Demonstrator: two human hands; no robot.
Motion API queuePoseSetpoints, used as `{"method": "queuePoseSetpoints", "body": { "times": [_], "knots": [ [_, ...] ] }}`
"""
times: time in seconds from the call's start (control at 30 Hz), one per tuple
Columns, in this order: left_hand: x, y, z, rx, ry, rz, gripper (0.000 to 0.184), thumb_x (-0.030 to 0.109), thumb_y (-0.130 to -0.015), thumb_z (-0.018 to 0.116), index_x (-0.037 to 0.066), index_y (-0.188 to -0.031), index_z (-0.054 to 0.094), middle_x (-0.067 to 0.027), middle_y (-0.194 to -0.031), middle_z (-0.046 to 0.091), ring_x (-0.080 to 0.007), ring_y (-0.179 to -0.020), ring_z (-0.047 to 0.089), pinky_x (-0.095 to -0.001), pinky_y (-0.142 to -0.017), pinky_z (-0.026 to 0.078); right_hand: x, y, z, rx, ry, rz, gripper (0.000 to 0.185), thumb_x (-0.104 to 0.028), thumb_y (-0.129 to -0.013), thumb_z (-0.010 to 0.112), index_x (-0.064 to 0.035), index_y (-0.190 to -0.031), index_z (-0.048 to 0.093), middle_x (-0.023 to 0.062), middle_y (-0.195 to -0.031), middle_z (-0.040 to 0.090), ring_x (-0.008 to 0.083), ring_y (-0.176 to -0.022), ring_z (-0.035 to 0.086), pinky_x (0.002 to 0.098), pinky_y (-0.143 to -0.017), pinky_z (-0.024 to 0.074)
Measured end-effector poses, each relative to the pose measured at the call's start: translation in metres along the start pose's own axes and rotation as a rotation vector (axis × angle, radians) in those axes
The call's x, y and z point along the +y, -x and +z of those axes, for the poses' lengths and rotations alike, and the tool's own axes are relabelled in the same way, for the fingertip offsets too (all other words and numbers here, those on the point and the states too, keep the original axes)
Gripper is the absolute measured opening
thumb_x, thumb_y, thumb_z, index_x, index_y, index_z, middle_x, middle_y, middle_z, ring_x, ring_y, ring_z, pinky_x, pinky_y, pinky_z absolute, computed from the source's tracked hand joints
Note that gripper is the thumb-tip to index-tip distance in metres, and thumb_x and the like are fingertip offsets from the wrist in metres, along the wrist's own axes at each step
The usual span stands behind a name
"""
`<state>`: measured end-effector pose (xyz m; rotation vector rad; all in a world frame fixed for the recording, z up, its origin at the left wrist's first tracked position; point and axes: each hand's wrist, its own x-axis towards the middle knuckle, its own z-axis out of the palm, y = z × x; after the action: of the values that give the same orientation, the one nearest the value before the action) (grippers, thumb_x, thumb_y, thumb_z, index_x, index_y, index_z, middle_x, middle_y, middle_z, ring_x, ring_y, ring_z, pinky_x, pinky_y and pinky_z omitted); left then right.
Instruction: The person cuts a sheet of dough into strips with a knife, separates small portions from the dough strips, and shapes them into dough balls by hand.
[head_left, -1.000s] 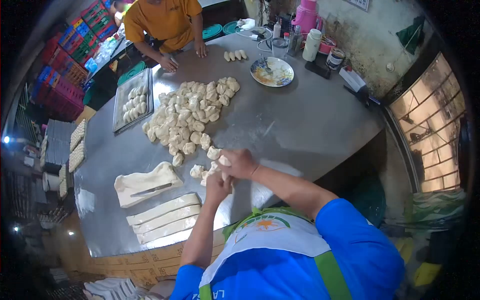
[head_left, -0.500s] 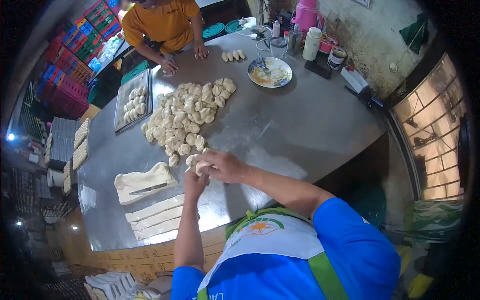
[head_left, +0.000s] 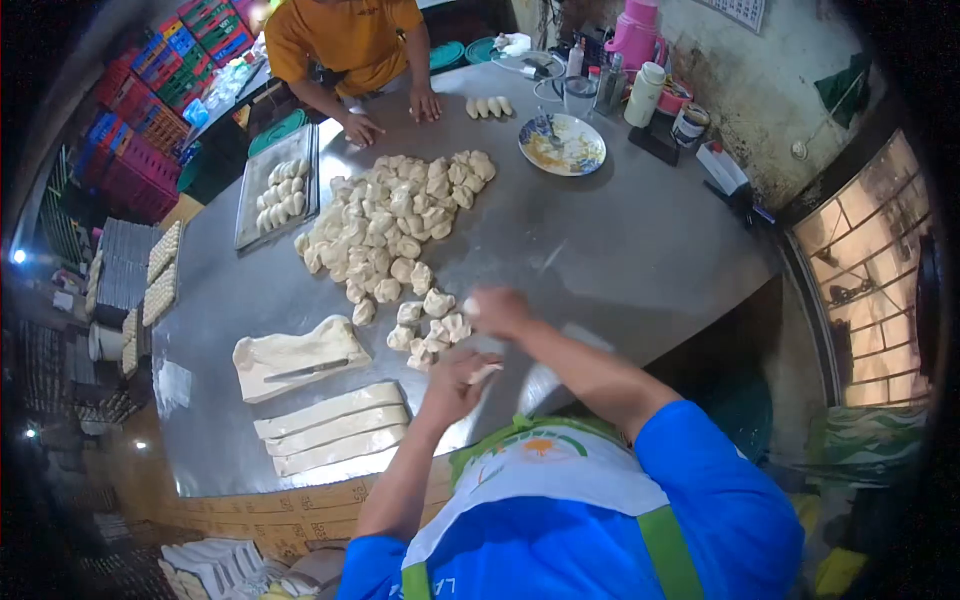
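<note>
My left hand is closed around the end of a piece of dough above the table's near side. My right hand, a little blurred, is up and to the right of it, with a small pale dough piece at its fingertips. Just left of both hands lies a small group of dough lumps. Beyond it spreads a large pile of dough lumps. To the left are several cut dough strips and a flat dough slab with a knife on it.
Across the metal table, a person in an orange shirt rests both hands near the pile. A tray holds shaped dough. A patterned plate, bottles, a mug and a pink thermos stand by the wall.
My hands, close together over one dough piece before, have moved right and apart. More small lumps now show left of them. The view has shifted slightly.
</note>
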<state>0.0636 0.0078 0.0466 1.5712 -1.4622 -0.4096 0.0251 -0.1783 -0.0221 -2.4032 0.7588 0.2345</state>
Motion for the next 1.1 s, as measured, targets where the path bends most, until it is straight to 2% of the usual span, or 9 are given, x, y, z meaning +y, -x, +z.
{"method": "queuePoseSetpoints", "body": {
  "times": [0.1,0.13,0.23,0.37,0.47,0.83,0.93,1.0,1.1],
  "knots": [
    [-0.03,-0.001,-0.006,0.106,0.235,-0.087,0.044,0.0,-0.076,0.071,0.005,-0.119,0.064,-0.0124,-0.104,0.066,-0.028,-0.094,0.065,-0.0361,-0.09,0.05,0.015,0.012,0.021,0.419,-0.048,-0.198,0.066,-0.043,-0.077,0.076,-0.0096,-0.131,0.057,0.0157,-0.124,0.061,0.0401,-0.115,0.057,0.0454,-0.099,0.0458],
    [-0.046,0.003,-0.012,0.132,0.422,-0.358,0.08,-0.002,-0.069,0.074,0.003,-0.143,0.043,-0.0181,-0.129,0.054,-0.0316,-0.114,0.058,-0.0387,-0.097,0.048,-0.008,0.032,0.004,0.411,-0.183,-0.28,0.069,-0.041,-0.077,0.076,-0.0082,-0.134,0.056,0.0166,-0.126,0.06,0.0372,-0.122,0.055,0.0461,-0.104,0.0413],
    [-0.074,0.009,-0.023,0.028,-0.032,-0.092,0.109,-0.004,-0.066,0.074,0.007,-0.156,0.014,-0.0232,-0.152,0.019,-0.0429,-0.138,0.029,-0.0427,-0.104,0.044,-0.029,0.043,-0.002,0.352,-0.277,-0.667,0.057,-0.036,-0.078,0.076,-0.0071,-0.125,0.062,0.017,-0.129,0.059,0.0365,-0.122,0.055,0.0445,-0.102,0.0436],
    [-0.073,0.001,-0.026,0.269,0.341,-0.221,0.086,-0.004,-0.069,0.073,0.007,-0.147,0.037,-0.0236,-0.147,0.036,-0.0382,-0.122,0.052,-0.0397,-0.097,0.048,-0.046,0.044,-0.017,0.211,-0.518,-0.602,0.034,-0.02,-0.081,0.071,-0.0062,-0.113,0.066,0.0157,-0.119,0.063,0.0327,-0.112,0.06,0.0393,-0.091,0.0506],
    [-0.079,0.002,-0.012,0.193,0.018,-0.258,0.028,0.008,-0.083,0.069,0.003,-0.11,0.063,-0.0128,-0.093,0.071,-0.0281,-0.09,0.069,-0.0363,-0.083,0.052,-0.045,0.04,-0.029,0.294,-0.49,-0.77,0.034,-0.019,-0.08,0.075,-0.008,-0.11,0.066,0.0133,-0.104,0.065,0.0337,-0.097,0.064,0.0422,-0.081,0.0518],
    [-0.04,-0.008,-0.001,-0.021,-0.171,-0.523,0.032,0.009,-0.08,0.065,0.006,-0.113,0.065,-0.0145,-0.099,0.07,-0.0335,-0.093,0.068,-0.0379,-0.082,0.053,-0.02,0.006,-0.001,0.334,-0.502,-0.6,0.042,-0.037,-0.076,0.079,-0.0077,-0.101,0.064,0.016,-0.102,0.065,0.0367,-0.095,0.063,0.0454,-0.079,0.0505],
    [-0.007,-0.011,-0.001,-0.172,0.093,-0.105,0.033,0.007,-0.074,0.068,0.009,-0.107,0.069,-0.0138,-0.099,0.07,-0.0346,-0.095,0.065,-0.0397,-0.082,0.053,0.001,-0.021,0.02,0.061,-0.109,-0.203,0.054,-0.044,-0.077,0.078,-0.0075,-0.114,0.063,0.0163,-0.106,0.067,0.0383,-0.097,0.064,0.0472,-0.082,0.0508],
    [0.022,-0.032,-0.012,-0.079,0.154,0.092,0.038,0.003,-0.071,0.072,0.009,-0.108,0.069,-0.0092,-0.09,0.068,-0.0248,-0.081,0.066,-0.0358,-0.072,0.053,0.029,-0.041,0.048,0.57,0.032,-0.426,0.07,-0.035,-0.073,0.081,-0.008,-0.133,0.055,0.0127,-0.11,0.067,0.0328,-0.086,0.067,0.0424,-0.078,0.0535],
    [-0.087,0.014,-0.055,0.218,0.087,-0.506,0.044,0.016,-0.067,0.084,0.004,-0.106,0.067,-0.0126,-0.099,0.063,-0.0288,-0.09,0.062,-0.0382,-0.084,0.049,0.004,-0.001,-0.019,0.045,-0.487,-0.32,0.092,-0.029,-0.068,0.086,-0.0122,-0.147,0.04,0.0179,-0.135,0.052,0.0328,-0.115,0.057,0.0432,-0.093,0.0489]
  ]
}}
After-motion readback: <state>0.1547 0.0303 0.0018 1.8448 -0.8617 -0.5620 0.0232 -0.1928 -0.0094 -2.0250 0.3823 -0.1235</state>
